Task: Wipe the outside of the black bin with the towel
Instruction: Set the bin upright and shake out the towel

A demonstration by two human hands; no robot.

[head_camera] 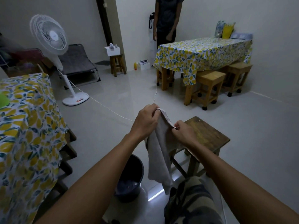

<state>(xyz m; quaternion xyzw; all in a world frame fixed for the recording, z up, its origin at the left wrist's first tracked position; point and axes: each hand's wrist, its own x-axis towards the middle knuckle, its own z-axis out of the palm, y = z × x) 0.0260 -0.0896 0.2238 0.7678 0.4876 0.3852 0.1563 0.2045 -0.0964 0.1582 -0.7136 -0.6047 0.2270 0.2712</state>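
Note:
A pale grey towel [159, 157] hangs down in front of me, held by its top edge. My left hand [145, 121] grips one upper corner and my right hand [184, 132] pinches the edge a little to the right, stretching the hem between them. The black bin [134, 178] stands on the floor below my left forearm, which hides part of it. It is open at the top with something grey and crumpled inside. The towel's lower end hangs just to the right of the bin without touching it.
A dark wooden stool [208, 135] stands right behind the towel. A table with a lemon-print cloth [27, 126] is close on my left. A white standing fan [53, 46] with a cord across the floor, another covered table [202, 54] with stools, and a standing person [166, 21] are further off.

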